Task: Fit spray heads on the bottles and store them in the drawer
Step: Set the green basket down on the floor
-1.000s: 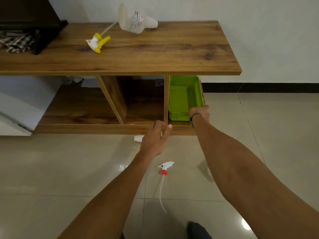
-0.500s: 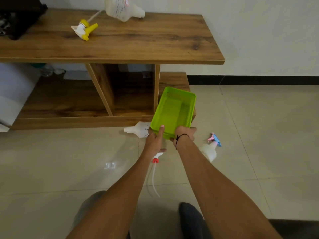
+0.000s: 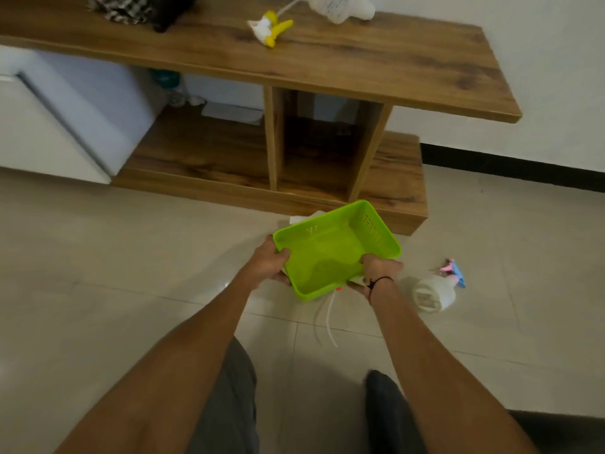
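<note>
Got the green drawer [image 3: 330,257] pinched by both hands, left hand [image 3: 268,265] and right hand [image 3: 376,270], fingers curled over its rim. Next I'd set it down, probably clear of the spray tube under it.

bottle labels blurred, no readable text

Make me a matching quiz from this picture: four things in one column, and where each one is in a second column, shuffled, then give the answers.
Things:
1. green basket
2. yellow spray head
3. bottle with pink and blue spray head
4. checked cloth

Places:
A. lying on the floor tiles, right of the hands
B. on the wooden top, far left end
C. held between both hands, above the floor
D. on the wooden top, beside a white bottle

Pairs: 1-C, 2-D, 3-A, 4-B
</note>
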Action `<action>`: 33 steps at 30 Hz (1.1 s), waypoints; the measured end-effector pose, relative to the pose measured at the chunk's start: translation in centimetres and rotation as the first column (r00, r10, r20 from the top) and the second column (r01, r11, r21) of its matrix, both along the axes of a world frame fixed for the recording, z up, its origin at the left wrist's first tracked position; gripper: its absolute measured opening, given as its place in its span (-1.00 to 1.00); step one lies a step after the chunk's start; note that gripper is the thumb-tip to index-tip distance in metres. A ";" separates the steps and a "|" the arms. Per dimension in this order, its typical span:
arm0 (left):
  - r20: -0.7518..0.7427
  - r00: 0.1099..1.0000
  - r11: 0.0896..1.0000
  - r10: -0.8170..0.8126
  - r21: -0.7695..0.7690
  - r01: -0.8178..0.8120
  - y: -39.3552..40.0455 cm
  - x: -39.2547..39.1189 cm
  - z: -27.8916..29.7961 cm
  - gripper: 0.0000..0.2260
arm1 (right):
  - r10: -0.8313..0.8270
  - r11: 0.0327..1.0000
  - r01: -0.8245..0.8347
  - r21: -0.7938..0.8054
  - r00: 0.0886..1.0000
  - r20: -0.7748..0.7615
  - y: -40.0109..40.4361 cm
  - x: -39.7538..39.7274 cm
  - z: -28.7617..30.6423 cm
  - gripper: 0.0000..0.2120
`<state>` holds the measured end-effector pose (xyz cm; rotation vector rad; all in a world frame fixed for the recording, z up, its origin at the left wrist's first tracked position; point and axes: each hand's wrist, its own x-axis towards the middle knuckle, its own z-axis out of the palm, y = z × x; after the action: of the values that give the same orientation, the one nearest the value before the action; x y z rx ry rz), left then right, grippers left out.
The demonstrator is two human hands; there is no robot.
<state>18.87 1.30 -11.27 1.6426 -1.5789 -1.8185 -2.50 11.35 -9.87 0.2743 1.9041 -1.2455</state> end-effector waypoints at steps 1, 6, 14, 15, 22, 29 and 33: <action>0.012 1.000 1.000 -0.023 0.001 0.023 -0.2 1.4 0.0 -0.66 | 0.014 1.000 -0.014 0.003 0.999 -0.029 -0.2 -0.3 -0.1 -0.56; 0.174 0.981 0.993 -0.085 -0.060 0.097 -1.4 7.4 -0.5 -0.66 | 0.366 0.925 -0.358 0.129 0.929 -0.047 -1.4 0.0 -0.5 -0.63; 0.540 0.838 0.966 0.079 -0.249 0.070 -1.7 14.5 -1.8 -0.61 | 0.558 0.826 -0.559 0.077 0.829 0.035 -4.0 7.7 -4.2 -0.70; 0.568 0.818 0.966 0.086 -0.250 0.072 -1.6 15.4 -2.0 -0.59 | 0.583 0.808 -0.584 0.078 0.812 0.046 -4.3 8.4 -4.6 -0.69; 0.634 0.769 0.976 0.084 -0.209 0.065 -0.9 18.5 -3.0 -0.55 | 0.744 0.666 -0.702 0.252 0.651 -0.152 -4.7 12.0 -7.2 -0.71; 0.643 0.759 0.981 -0.104 -0.060 0.185 -0.4 17.9 -4.2 -0.33 | 0.879 0.475 -0.788 0.391 0.443 -0.175 -3.5 13.1 -8.4 -0.61; 0.840 0.543 0.933 -0.003 -0.193 0.303 -0.7 16.8 -3.7 -0.38 | 0.884 0.467 -0.781 0.415 0.421 -0.203 -3.9 12.6 -7.7 -0.53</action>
<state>35.64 0.63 -14.99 2.4163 -2.2718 -0.6685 10.12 7.42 -17.55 -0.8317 2.0779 -0.3256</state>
